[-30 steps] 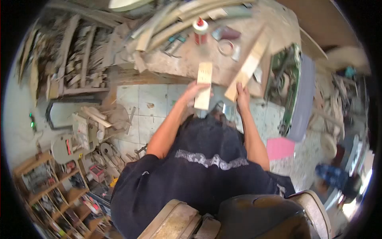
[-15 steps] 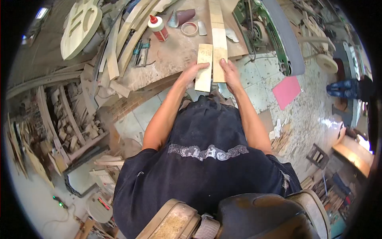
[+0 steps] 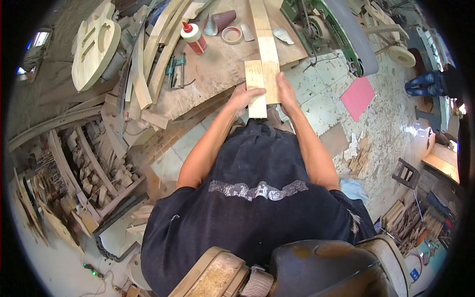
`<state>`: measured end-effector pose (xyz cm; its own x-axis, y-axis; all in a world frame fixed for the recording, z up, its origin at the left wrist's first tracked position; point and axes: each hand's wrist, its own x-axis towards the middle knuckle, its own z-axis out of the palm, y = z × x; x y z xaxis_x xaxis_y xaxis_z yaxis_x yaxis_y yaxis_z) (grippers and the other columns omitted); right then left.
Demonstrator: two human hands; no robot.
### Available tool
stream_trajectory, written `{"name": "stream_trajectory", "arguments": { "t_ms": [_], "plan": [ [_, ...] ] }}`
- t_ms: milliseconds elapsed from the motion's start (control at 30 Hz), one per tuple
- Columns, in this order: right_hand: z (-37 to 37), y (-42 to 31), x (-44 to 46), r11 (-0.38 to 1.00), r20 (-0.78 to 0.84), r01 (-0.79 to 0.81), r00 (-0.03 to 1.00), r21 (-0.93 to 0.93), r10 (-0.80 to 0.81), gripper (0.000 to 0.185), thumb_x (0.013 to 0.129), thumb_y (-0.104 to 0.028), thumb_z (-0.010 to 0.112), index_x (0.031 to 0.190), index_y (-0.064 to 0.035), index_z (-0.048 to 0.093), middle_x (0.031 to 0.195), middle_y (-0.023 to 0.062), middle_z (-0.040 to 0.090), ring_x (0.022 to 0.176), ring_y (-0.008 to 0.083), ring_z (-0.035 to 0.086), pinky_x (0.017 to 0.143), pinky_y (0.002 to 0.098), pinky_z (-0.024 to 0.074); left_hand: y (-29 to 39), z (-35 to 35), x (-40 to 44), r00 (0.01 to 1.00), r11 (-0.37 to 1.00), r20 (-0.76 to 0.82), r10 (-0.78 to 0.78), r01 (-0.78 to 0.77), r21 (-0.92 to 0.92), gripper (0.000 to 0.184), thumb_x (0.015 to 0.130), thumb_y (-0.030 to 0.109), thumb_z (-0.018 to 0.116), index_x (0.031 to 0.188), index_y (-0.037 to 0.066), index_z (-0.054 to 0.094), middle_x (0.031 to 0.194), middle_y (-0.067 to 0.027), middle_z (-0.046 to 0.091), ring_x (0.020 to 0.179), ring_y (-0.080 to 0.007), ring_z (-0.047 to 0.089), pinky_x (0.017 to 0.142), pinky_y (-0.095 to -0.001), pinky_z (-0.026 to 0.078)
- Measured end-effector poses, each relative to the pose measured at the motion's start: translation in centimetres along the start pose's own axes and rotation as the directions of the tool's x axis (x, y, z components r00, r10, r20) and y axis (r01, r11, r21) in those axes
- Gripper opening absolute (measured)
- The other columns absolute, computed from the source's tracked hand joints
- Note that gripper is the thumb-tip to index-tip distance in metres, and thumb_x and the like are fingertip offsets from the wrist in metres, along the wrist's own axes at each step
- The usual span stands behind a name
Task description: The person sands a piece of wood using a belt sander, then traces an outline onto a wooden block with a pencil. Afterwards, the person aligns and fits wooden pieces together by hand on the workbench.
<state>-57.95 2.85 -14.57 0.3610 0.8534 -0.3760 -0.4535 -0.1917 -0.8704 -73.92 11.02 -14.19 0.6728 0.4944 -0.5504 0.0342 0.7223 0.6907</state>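
Observation:
My left hand point(image 3: 244, 97) is closed around a short pale wooden block point(image 3: 255, 77) with pencil marks on its face, the thumb lying across it. Right beside the block is the near end of a long wooden board point(image 3: 270, 74), which stretches away over the workbench point(image 3: 213, 69). My right hand point(image 3: 287, 94) grips this board along its right edge, thumb up. Block and board lie side by side, their long edges meeting or nearly so. The fingers under both pieces are hidden.
On the bench are a glue bottle point(image 3: 193, 37), a tape roll point(image 3: 232, 35), a clamp point(image 3: 176, 72) and curved wood strips point(image 3: 153, 59). A guitar-shaped body point(image 3: 96, 47) stands left. A green belt sander point(image 3: 341, 37) is at right. Another person's legs point(image 3: 424, 84) show far right.
The block in my left hand has shifted right against the board, closing the gap between them. My right thumb has slid from the board's top face to its edge. The view has turned slightly.

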Motion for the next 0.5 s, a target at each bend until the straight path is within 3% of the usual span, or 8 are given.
{"name": "stream_trajectory", "arguments": {
  "t_ms": [267, 500],
  "plan": [
    [-0.3, -0.1, -0.1, 0.998, 0.005, 0.011, 1.000, -0.066, -0.010, 0.062, 0.108, -0.050, 0.039, 0.134, 0.0043, 0.054, 0.125, 0.0116, 0.064, 0.110, 0.0166, 0.061, 0.097, 0.0312, 0.0480, -0.3, 0.5, -0.5, 0.997, 0.995, -0.071, 0.005, 0.002, 0.101, 0.045, 0.084, 0.005, 0.076, 0.125, -0.003, 0.059, 0.116, -0.0132, 0.070, 0.098, -0.0204, 0.070, 0.087, -0.0360, 0.058],
    [-0.2, -0.5, -0.4, 1.000, -0.005, 0.018, 1.000, -0.013, -0.018, 0.059, 0.108, -0.049, 0.041, 0.133, 0.0027, 0.055, 0.123, 0.0104, 0.065, 0.109, 0.0154, 0.061, 0.096, 0.0303, 0.0477, 0.2, 1.3, -1.6, 0.996, 0.998, -0.076, -0.043, 0.047, 0.048, 0.046, 0.082, 0.005, 0.078, 0.123, -0.003, 0.060, 0.114, -0.0125, 0.070, 0.096, -0.0197, 0.070, 0.084, -0.0355, 0.059]
  ]
}}
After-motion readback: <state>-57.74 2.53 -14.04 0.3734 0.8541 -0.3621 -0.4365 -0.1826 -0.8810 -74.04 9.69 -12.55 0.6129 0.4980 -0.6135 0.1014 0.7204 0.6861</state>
